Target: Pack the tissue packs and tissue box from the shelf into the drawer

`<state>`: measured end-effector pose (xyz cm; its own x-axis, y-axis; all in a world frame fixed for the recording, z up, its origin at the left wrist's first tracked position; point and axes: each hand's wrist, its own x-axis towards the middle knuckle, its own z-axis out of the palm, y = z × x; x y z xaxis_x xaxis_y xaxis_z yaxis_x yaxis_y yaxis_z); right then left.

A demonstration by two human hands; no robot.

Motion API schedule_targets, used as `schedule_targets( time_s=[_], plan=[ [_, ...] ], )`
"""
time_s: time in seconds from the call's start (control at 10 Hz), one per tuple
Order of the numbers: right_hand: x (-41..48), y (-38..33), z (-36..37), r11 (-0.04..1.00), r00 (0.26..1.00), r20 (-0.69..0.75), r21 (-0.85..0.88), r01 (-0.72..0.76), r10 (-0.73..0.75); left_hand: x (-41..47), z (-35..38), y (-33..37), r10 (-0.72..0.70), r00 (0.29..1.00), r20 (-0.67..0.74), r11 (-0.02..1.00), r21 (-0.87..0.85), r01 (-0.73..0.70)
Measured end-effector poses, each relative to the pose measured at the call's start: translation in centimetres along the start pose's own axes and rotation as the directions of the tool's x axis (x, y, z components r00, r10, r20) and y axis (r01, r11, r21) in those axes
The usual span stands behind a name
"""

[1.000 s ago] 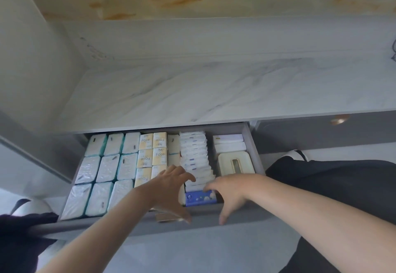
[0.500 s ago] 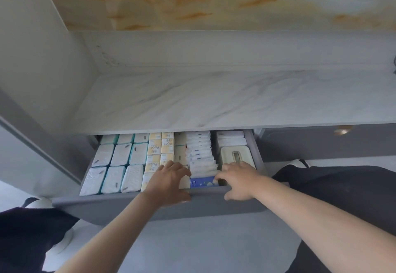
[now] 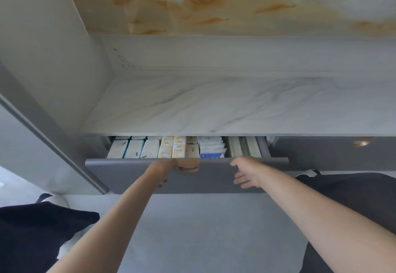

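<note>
The grey drawer under the marble shelf is open only a narrow gap. Inside it show rows of white-and-teal tissue packs, yellow tissue packs, white-and-blue packs and, at the right end, the pale tissue box. My left hand presses on the drawer front just left of its tan handle; its fingertips are partly hidden. My right hand lies flat on the front with fingers spread. Nothing stands on the shelf.
A second grey drawer with a brass knob sits shut to the right. A grey cabinet side panel rises at the left. Dark clothing shows at both lower corners, over a pale floor.
The drawer has slid inward, hiding most of the packs. Both hands moved from the drawer's top edge and contents down onto its front face.
</note>
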<state>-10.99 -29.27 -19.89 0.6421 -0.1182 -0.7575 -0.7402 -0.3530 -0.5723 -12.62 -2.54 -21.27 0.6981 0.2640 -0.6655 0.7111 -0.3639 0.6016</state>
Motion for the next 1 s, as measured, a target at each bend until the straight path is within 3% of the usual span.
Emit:
schedule_targets(
  time_s=[0.1, 0.3, 0.5, 0.7, 0.8, 0.9, 1.0],
  plan=[
    [1.5, -0.8, -0.7, 0.973, 0.998, 0.053, 0.227, -0.042, 0.030, 1.3, -0.8, 0.6, -0.019, 0.997, 0.072, 0.939, -0.341, 0.042],
    [3.8, -3.6, -0.4, 0.845, 0.996, 0.093, 0.533, -0.044, -0.007, 3.8, -0.4, 1.8, 0.090, 0.990, 0.107, 0.891, -0.453, -0.032],
    [6.1, -5.6, 0.0, 0.741, 0.995, 0.084, 0.671, -0.023, -0.045, 5.9, -0.6, 3.4, 0.179, 0.979, 0.092, 0.851, -0.514, -0.108],
    [6.5, -5.6, 0.7, 0.768, 0.994, 0.087, 0.641, -0.010, -0.060, 6.9, -0.8, 4.1, 0.163, 0.979, 0.126, 0.875, -0.476, -0.085],
    [5.2, -6.1, 0.9, 0.887, 0.999, 0.042, 0.459, -0.044, 0.028, 5.8, -1.2, 4.6, 0.142, 0.984, 0.107, 0.876, -0.476, -0.075],
    [3.1, -7.3, 1.6, 0.975, 0.999, -0.009, 0.220, 0.040, -0.039, 2.8, -2.2, 6.7, 0.223, 0.970, 0.093, 0.870, -0.468, -0.155],
    [-1.7, -10.8, 1.8, 0.924, 0.941, -0.035, 0.180, 0.336, -0.335, -2.4, -4.9, 10.4, 0.514, 0.857, -0.023, 0.766, -0.437, -0.471]
  ],
)
